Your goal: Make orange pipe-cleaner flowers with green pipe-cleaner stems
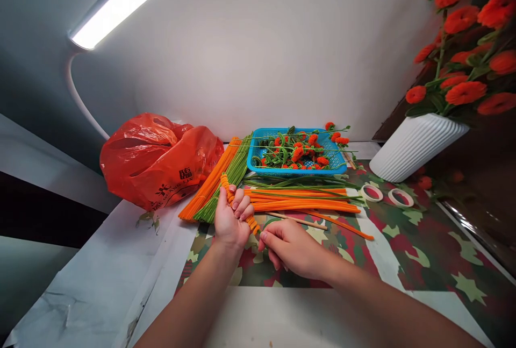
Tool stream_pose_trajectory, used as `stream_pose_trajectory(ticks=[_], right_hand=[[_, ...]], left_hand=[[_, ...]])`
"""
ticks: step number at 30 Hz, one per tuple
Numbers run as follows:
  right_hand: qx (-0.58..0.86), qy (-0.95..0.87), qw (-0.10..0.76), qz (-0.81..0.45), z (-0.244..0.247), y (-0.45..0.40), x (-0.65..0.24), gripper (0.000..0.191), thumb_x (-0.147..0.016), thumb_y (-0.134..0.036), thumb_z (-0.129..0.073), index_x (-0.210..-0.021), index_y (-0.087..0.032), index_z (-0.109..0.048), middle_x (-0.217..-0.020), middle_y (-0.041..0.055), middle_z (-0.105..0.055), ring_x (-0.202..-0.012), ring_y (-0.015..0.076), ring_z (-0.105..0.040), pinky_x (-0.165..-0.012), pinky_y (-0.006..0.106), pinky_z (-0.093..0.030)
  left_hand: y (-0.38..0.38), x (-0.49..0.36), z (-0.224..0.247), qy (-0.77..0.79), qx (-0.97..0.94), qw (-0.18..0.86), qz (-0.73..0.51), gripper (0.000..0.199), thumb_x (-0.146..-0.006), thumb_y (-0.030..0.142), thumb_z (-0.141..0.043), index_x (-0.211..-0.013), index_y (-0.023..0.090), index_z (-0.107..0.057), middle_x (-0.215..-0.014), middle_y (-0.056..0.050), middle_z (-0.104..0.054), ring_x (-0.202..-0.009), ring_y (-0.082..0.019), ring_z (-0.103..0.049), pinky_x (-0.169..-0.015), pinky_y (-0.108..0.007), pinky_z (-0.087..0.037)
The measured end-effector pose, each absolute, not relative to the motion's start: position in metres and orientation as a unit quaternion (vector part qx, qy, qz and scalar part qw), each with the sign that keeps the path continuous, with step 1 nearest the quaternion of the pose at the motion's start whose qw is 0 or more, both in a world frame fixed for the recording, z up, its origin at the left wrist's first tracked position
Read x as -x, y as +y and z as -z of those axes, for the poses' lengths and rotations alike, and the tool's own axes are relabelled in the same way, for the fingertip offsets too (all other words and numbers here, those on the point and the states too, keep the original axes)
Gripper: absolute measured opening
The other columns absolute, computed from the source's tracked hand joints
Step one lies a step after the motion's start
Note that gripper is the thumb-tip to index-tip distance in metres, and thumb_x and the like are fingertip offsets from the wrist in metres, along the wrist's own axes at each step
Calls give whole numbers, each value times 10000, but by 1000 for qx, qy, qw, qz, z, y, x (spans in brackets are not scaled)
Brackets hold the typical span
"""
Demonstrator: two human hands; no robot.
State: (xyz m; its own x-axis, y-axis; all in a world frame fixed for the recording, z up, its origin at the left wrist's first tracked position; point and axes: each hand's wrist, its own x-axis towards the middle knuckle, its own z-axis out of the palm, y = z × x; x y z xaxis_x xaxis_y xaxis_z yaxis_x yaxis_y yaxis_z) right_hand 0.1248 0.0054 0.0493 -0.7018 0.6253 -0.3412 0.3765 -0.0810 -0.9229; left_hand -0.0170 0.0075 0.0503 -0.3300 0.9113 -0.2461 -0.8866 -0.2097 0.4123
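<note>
My left hand point(233, 219) is closed around a coiled orange pipe cleaner point(253, 224), a long spiral that sticks out above and below the fingers. Close to the coil's lower end, my right hand point(292, 246) pinches with thumb and forefinger; a bit of green shows there, but what the fingertips grip is mostly hidden. Just beyond both hands lie loose orange pipe cleaners point(306, 205) with green ones point(290, 181) behind them. A thin wooden stick point(298, 221) rests in front of these. To the left are an orange bundle point(209, 181) and a green bundle point(237, 165).
A blue basket point(298, 171) holds small orange flowers on green stems. Two tape rolls point(371, 193) lie at right, near a white ribbed vase point(415, 146) of orange flowers. A red plastic bag point(157, 160) sits at left under a lamp point(124, 6). Camouflage cloth point(435, 251) covers the table.
</note>
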Motion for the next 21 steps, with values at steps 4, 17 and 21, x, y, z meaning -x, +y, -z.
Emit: stream_pose_trajectory(ticks=[4, 17, 21], right_hand=[[377, -671, 98, -631, -49, 6, -124, 270, -890, -220, -383, -700, -168, -568, -449, -59, -503, -376, 56, -398, -429, 162, -335], [384, -671, 66, -631, -56, 14, -130, 235, -856, -238, -418, -699, -165, -577, -467, -43, -520, -377, 66, -409, -367, 157, -319], [378, -684, 67, -620, -59, 15, -132, 247, -857, -225, -399, -700, -167, -580, -472, -45, -527, -381, 61, -407, -382, 154, -325]], left_hand=[[6, 12, -50, 257, -25, 580, -773, 378, -998, 312, -238, -699, 171, -422, -417, 91, -287, -276, -32, -271, -297, -139, -155], [6, 19, -53, 251, -36, 574, -778, 371, -994, 315, -254, -688, 174, -410, -431, 89, -282, -284, -34, -264, -296, -140, -155], [6, 19, -52, 249, -33, 577, -777, 366, -994, 313, -255, -695, 175, -414, -431, 90, -279, -284, -35, -260, -297, -140, -162]])
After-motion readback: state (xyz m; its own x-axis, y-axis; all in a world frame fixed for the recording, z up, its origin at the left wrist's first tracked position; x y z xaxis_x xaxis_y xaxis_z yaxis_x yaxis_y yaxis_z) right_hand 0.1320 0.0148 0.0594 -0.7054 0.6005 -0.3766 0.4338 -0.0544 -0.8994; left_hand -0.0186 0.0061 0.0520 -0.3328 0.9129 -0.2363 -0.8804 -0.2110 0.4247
